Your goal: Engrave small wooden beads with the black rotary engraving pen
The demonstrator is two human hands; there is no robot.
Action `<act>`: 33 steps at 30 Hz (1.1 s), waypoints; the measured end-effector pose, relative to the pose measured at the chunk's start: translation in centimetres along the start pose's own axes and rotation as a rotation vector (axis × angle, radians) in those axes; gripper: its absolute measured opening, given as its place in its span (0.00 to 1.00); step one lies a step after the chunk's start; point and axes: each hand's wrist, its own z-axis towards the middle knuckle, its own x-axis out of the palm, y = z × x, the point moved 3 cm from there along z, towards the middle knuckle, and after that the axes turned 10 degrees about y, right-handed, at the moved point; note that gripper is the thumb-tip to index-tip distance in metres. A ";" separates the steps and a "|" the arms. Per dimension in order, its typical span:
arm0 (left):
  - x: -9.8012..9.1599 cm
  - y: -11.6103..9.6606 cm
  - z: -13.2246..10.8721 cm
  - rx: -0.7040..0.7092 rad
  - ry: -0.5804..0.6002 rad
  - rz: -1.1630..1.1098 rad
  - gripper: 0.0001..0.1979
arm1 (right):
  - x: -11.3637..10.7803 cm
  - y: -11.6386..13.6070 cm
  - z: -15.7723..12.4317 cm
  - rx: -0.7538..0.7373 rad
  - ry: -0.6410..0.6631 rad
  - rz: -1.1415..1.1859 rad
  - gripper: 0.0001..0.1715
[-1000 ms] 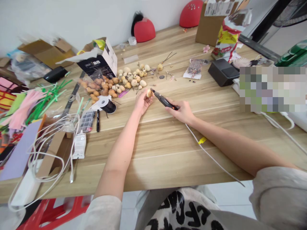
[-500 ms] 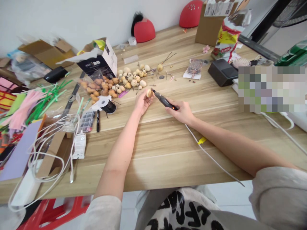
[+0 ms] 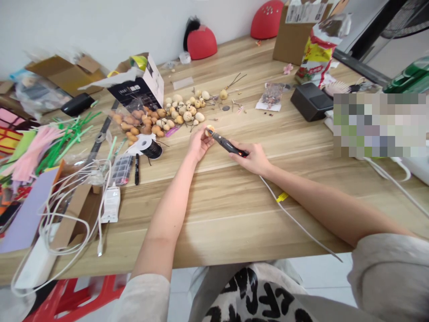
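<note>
Between the fingertips of my left hand [image 3: 199, 144] is a small pale gourd [image 3: 210, 129], gripped just above the wooden table. My right hand [image 3: 253, 157] is wrapped round a black rotary tool [image 3: 229, 146] with a small glowing red display. The tool's tip meets or nearly meets the gourd; the exact contact is too small to make out. From the tool a white cable [image 3: 288, 210] with a yellow tag runs down toward the table's front edge. Behind my left hand lies a heap of small cream gourds [image 3: 187, 109] beside brown ones [image 3: 144, 120].
A spool of black cord [image 3: 151, 148], a black marker [image 3: 137, 169] and tangled white cables [image 3: 80, 214] lie to the left. At the back stand an open box [image 3: 140, 87] and a red dome [image 3: 202, 42]. A bead bag [image 3: 270, 96] and black box [image 3: 311, 102] sit to the right.
The rotary tool in my right hand has shifted slightly left, so its tip now overlaps the gourd. My left hand stays nearly where it was, with the gourd's face turned a little.
</note>
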 end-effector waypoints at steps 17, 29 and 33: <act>-0.1 0.0 -0.1 -0.005 -0.002 0.016 0.12 | 0.0 0.0 0.0 0.041 0.001 -0.038 0.26; 0.0 -0.1 -0.1 0.009 0.004 0.043 0.09 | -0.1 0.1 0.0 0.055 -0.011 -0.020 0.24; -0.1 0.0 0.0 0.005 0.002 0.034 0.09 | -0.1 0.0 0.0 0.031 -0.027 -0.031 0.24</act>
